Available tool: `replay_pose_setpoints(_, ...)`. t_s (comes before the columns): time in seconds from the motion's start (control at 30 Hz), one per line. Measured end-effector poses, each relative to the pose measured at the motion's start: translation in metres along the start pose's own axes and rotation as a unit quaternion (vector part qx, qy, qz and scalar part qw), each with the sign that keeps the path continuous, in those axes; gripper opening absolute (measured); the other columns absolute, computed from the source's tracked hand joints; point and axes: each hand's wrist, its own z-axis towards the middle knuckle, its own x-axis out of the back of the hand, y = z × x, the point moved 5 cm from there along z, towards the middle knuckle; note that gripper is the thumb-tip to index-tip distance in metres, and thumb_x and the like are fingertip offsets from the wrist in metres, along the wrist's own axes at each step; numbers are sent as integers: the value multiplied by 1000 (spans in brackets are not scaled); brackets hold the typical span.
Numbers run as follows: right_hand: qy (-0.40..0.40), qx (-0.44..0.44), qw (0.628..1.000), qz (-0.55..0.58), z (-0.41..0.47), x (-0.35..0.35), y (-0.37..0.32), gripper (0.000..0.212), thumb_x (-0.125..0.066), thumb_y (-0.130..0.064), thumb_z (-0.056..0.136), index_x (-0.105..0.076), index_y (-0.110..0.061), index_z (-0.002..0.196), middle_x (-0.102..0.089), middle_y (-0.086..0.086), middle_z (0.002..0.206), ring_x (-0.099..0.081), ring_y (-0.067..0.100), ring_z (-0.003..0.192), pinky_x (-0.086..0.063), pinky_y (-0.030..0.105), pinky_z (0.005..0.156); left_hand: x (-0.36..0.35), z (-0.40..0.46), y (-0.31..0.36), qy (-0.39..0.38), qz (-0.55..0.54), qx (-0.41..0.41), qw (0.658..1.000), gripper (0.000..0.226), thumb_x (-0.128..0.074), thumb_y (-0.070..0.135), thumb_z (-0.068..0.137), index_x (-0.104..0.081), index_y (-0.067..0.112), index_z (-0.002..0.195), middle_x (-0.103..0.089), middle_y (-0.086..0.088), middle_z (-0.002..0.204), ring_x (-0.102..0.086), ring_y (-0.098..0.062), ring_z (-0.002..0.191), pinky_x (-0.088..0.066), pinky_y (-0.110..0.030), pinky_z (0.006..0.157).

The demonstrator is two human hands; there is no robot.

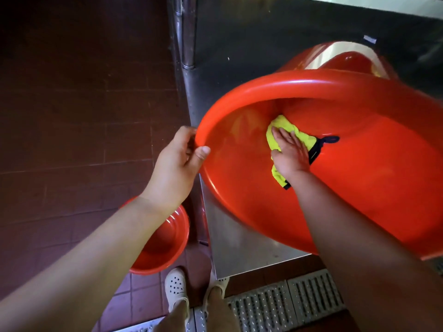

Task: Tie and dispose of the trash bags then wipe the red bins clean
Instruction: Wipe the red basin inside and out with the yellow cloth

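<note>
No trash bags in sight, so the tying and dumping look finished, and we're into the wiping stage. The big round glossy red plastic bin (pixel 359 178) sits tilted on the brushed steel counter (pixel 242 250), mouth toward the person. The left hand (pixel 178 161) pinches its thick rolled rim, steadying it. The right hand (pixel 291 153) lies flat, fingers straight, pressing a soft yellow-green cloth with dark trim (pixel 297 134) against the smooth inner wall. A smaller red plastic basin (pixel 165 245) waits on the brown tiled floor (pixel 72 116), likely next for wiping.
</note>
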Motion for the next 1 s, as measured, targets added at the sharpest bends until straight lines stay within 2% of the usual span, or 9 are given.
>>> replay_pose_setpoints(0.07,-32,-7,999,2,2,-2,-1,68,-45,-18,87,-22,-39,147,-16,-12,158,-7,16,147,-5,38,117,-11,-7,-20,-27,-17,60,998,18,-60,17,90,-48,19,103,-62,8,81,-58,5,72,-47,-13,69)
replay_pose_setpoints(0.17,-47,-22,999,9,-1,-2,-8,68,-46,-17,88,-20,-37,148,-13,-9,159,-7,16,146,-5,38,116,-41,-30,-52,-107,-27,174,979,27,-58,8,90,-41,12,110,-67,-8,93,-67,-21,90,-53,-39,86)
replay_pose_setpoints(0.3,-1,22,999,47,-34,-9,-47,70,-51,-16,88,-21,-29,149,-16,1,159,-14,20,145,-13,40,115,-47,-39,-61,-91,-68,202,973,31,-56,21,83,-39,24,108,-66,-16,97,-66,-31,92,-51,-56,85)
replay_pose_setpoints(0.37,11,55,992,109,-62,-12,-69,73,-54,-13,86,-21,-26,149,-17,5,158,-13,24,146,-13,39,116,-45,-38,-60,-83,-76,203,973,32,-55,27,78,-40,42,101,-65,-15,99,-65,-33,94,-51,-57,86)
replay_pose_setpoints(0.43,12,97,981,166,-93,-15,-87,73,-53,-13,83,-24,-23,149,-18,7,158,-12,27,146,-13,41,117,-45,-39,-58,-81,-88,197,973,34,-56,27,77,-40,46,100,-64,-12,97,-64,-34,94,-50,-58,86)
replay_pose_setpoints(0.5,10,136,970,199,-118,-15,-92,72,-48,-14,80,-26,-22,148,-19,6,157,-12,27,146,-13,42,118,-42,-40,-50,-83,-87,183,976,37,-57,26,77,-41,52,98,-63,-3,95,-63,-25,92,-50,-56,88)
replay_pose_setpoints(0.63,1,166,957,240,-129,-2,-76,70,-48,0,80,-33,-22,145,-20,-5,154,-18,17,145,-18,31,117,-37,-35,-29,-98,-14,130,986,30,-59,21,87,-37,42,91,-62,8,87,-63,-16,84,-51,-46,83)
replay_pose_setpoints(0.77,-37,117,980,157,-117,16,-37,69,-49,10,80,-41,-19,142,-29,1,153,-28,17,142,-18,21,114,-18,-24,4,-95,72,69,990,29,-54,30,92,-32,48,87,-55,9,71,-56,-16,66,-43,-36,66)
replay_pose_setpoints(1.0,-122,34,991,-37,-110,52,-8,67,-44,5,84,-42,-29,142,-29,-1,154,-27,13,141,-15,18,111,23,-21,67,-68,123,-7,990,18,-39,45,95,-29,31,89,-55,3,64,-58,-17,60,-43,-35,55)
